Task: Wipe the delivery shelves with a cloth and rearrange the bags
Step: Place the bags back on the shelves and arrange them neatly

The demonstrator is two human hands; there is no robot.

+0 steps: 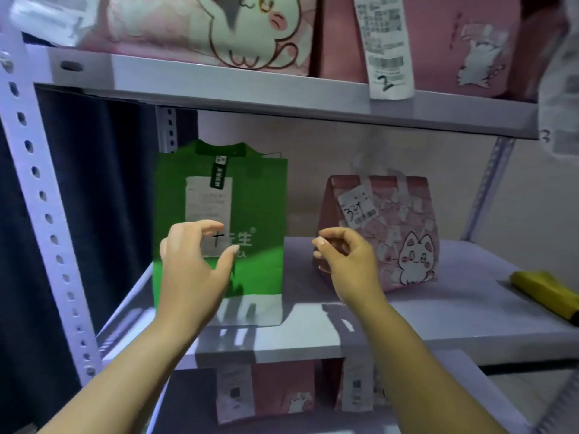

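Standing on the middle shelf (470, 324): two bags (green bag (250, 189), pink bag (404, 214)); both hands' fingers (230, 255) spread, empty.

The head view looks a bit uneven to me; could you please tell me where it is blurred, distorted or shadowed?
Head view: wide-angle bending bows the upright post and upper shelf; the top bags are soft and smeared, the receipt unreadable except a handwritten 2; arm shadows fall on the middle shelf before the green bag; both hands look fairly sharp.

The middle shelf (407, 321) carries a green bag (250, 195), a pink bag (404, 214) and a yellow cloth (545, 292).
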